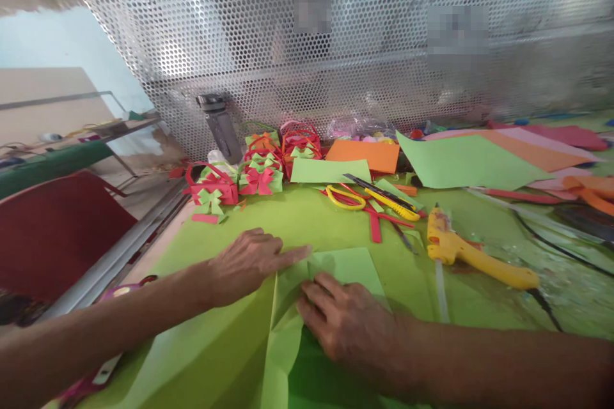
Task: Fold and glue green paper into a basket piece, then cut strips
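A sheet of light green paper (352, 265) lies in front of me, partly folded, with a raised flap along its left side. My left hand (254, 265) is closed at the paper's upper left corner, its index finger stretched along the top edge and the other fingers curled. On the middle of the sheet rests my right hand (348, 319), its bent fingers closed on the folded part. The fingertips' exact grip is partly hidden. Right of the paper lies a yellow glue gun (480, 259) with a glue stick in it. Beyond it are a yellow box cutter (388, 201) and yellow-handled scissors (345, 198).
Small red and green paper baskets with bows (261, 179) stand at the back left, by a grey water bottle (220, 131). Coloured paper sheets (472, 160) are piled at the back right. Behind rises a perforated metal panel (259, 32). A red chair (62, 236) is at left.
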A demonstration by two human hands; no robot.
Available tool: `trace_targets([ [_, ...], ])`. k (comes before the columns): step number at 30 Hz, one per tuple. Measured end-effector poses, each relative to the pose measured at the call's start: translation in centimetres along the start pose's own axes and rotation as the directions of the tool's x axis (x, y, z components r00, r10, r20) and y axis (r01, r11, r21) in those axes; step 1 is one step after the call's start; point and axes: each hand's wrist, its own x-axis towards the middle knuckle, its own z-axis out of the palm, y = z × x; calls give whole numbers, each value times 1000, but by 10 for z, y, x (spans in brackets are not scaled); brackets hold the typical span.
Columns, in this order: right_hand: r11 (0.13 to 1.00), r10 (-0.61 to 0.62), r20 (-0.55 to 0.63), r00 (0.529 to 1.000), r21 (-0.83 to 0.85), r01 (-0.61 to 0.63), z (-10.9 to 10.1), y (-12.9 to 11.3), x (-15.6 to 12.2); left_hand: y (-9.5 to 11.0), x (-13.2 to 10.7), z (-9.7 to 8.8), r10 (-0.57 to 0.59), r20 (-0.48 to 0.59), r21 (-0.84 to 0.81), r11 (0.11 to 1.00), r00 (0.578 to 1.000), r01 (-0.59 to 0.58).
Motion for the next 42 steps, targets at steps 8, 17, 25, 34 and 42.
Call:
trace_targets([
  [8,1000,15,5,1000,9,-15,3,0,0,0,-3,6,66,-112,-55,996,991,-73],
  [17,1000,5,81,997,27,-8,-8,0,2,4,0,5,56,-41,-31,998,998,-57],
  [25,1000,3,38,999,13,-4,-4,0,1,8,2,1,4,-2,-43,999,1000,-4],
  [34,1000,-3,35,999,1,3,-5,0,1,6,-4,9,19,-28,-26,999,999,-20],
  [42,1000,-10,67,998,1,10,-7,0,0,-3,-7,-2,-232,106,122,968,967,219],
])
